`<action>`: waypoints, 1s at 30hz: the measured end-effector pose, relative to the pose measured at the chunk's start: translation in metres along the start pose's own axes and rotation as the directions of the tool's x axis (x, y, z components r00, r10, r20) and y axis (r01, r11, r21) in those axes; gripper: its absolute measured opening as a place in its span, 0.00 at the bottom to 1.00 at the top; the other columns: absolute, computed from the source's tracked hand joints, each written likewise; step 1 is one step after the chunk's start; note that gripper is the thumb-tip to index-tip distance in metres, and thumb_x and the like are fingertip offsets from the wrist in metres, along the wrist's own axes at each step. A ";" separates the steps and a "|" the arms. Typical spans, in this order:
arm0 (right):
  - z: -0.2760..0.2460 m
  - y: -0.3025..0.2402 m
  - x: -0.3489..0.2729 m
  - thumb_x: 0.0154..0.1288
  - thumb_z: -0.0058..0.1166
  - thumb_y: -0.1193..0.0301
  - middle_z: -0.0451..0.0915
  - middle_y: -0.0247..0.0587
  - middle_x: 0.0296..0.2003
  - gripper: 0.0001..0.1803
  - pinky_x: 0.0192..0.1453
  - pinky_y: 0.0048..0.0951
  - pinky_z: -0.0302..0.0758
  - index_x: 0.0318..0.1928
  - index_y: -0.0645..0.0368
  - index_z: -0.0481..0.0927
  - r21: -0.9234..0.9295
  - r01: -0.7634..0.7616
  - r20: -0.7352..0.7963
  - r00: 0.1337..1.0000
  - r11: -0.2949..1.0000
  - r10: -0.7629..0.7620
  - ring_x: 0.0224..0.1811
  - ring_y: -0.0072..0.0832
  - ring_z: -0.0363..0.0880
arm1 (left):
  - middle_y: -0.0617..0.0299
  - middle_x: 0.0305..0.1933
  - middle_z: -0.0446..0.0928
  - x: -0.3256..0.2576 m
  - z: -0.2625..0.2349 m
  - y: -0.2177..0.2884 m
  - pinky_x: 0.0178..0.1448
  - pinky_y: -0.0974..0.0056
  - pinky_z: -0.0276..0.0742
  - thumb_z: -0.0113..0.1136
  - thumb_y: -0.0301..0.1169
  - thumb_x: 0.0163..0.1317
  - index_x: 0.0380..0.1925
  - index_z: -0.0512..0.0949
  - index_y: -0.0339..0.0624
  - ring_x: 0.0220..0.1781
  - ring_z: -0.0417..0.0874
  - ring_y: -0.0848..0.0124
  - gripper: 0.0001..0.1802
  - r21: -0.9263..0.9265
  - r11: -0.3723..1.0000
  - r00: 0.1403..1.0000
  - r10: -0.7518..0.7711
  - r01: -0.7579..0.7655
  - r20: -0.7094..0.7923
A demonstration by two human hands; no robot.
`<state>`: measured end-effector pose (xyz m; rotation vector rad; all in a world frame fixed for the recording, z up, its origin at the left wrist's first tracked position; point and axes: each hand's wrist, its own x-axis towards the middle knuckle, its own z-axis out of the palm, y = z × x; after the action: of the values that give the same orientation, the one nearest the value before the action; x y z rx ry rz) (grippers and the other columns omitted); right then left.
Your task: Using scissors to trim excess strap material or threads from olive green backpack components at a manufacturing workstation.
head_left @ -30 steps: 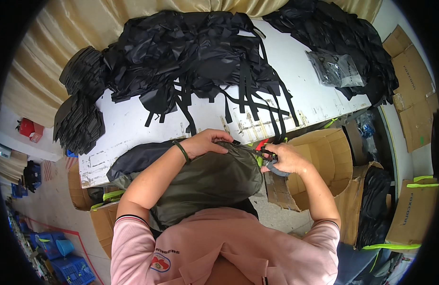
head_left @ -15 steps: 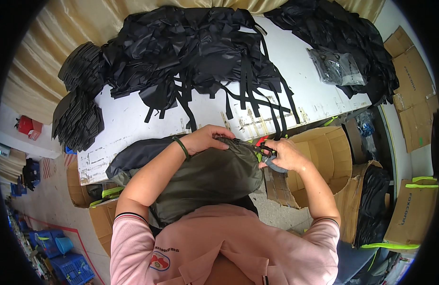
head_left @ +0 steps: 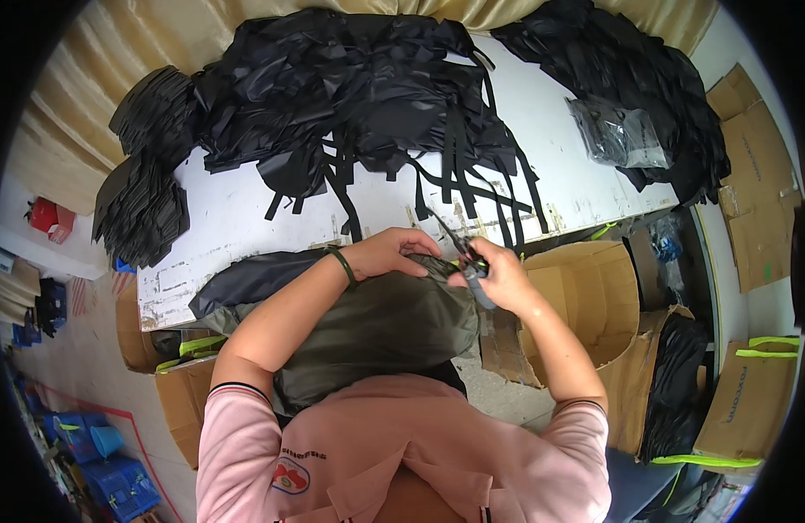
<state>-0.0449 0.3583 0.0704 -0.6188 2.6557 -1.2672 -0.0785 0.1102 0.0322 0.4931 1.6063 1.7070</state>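
A: Hands first, quick. Where's the left hand (head_left: 392, 253)?

B: Lying on the top edge of the olive bag (head_left: 376, 327), fingers curled over the fabric and pinching it. Dark band (head_left: 343, 265) on that wrist.

A: Right hand (head_left: 498, 277)?

B: Closed around the handles of a pair of scissors (head_left: 462, 248). Blades point up and left, toward the left hand's fingertips, right at the bag's top edge. Can't tell if the blades are parted, too small.

A: Bag position?

B: In the person's lap, between both forearms, against the near edge of the white table (head_left: 246, 218). A darker fabric piece (head_left: 246, 281) sticks out from under it on the left.

A: Table contents?

B: Big heap of black fabric and straps (head_left: 350, 96) across the far middle, straps trailing toward the near edge. Stacks of black cut pieces (head_left: 145, 187) at the left end. Another black pile (head_left: 629, 78) at the far right, with a clear plastic bag (head_left: 616, 135) just beside it.

A: Around the table?

B: Open cardboard box (head_left: 585, 288) just right of the right hand, more flat cardboard (head_left: 755, 200) further right. Blue crates (head_left: 106, 466) on the floor lower left. Person wears a pink shirt (head_left: 402, 444)
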 end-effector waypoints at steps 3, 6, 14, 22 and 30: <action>0.016 -0.005 0.016 0.56 0.67 0.73 0.76 0.30 0.30 0.12 0.40 0.22 0.70 0.33 0.61 0.74 0.295 -0.021 0.107 0.994 0.955 -0.012 0.34 0.17 0.71 | 0.65 0.50 0.77 -0.005 0.005 -0.002 0.57 0.68 0.72 0.65 0.24 0.56 0.46 0.77 0.40 0.55 0.75 0.74 0.16 -0.015 0.993 0.993 0.118 -0.118 0.027; 0.012 0.004 0.022 0.58 0.62 0.76 0.75 0.27 0.28 0.07 0.38 0.20 0.70 0.34 0.60 0.76 0.366 -0.135 0.192 0.979 0.921 0.068 0.32 0.14 0.71 | 0.59 0.43 0.75 -0.040 0.003 0.009 0.54 0.61 0.72 0.68 0.33 0.54 0.41 0.78 0.46 0.47 0.77 0.63 0.15 0.633 0.733 0.885 0.438 -0.250 -0.158; 0.005 0.015 0.025 0.58 0.63 0.73 0.73 0.22 0.21 0.08 0.25 0.15 0.63 0.31 0.56 0.75 0.442 -0.287 0.214 0.954 0.850 0.211 0.21 0.11 0.68 | 0.59 0.36 0.76 -0.135 -0.024 -0.032 0.48 0.58 0.71 0.66 0.36 0.54 0.33 0.80 0.44 0.43 0.76 0.58 0.10 0.806 0.587 0.815 0.428 0.077 -0.390; 0.004 0.009 0.025 0.58 0.62 0.75 0.72 0.25 0.21 0.08 0.25 0.17 0.66 0.32 0.57 0.74 0.361 -0.310 0.204 0.947 0.880 0.250 0.21 0.13 0.69 | 0.64 0.34 0.74 -0.135 -0.008 -0.040 0.47 0.59 0.66 0.64 0.34 0.55 0.32 0.80 0.47 0.41 0.74 0.63 0.07 0.901 0.431 0.743 0.588 0.047 -0.320; -0.001 -0.001 0.020 0.59 0.62 0.75 0.72 0.25 0.21 0.09 0.25 0.17 0.67 0.32 0.57 0.73 0.324 -0.302 0.253 0.941 0.897 0.225 0.21 0.13 0.70 | 0.61 0.33 0.74 -0.120 0.004 -0.055 0.47 0.58 0.67 0.65 0.35 0.54 0.31 0.78 0.44 0.39 0.73 0.59 0.09 0.848 0.529 0.729 0.576 0.010 -0.368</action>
<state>-0.0631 0.3500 0.0723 -0.3020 2.1685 -1.4592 0.0167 0.0235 0.0033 0.7255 3.0152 1.2909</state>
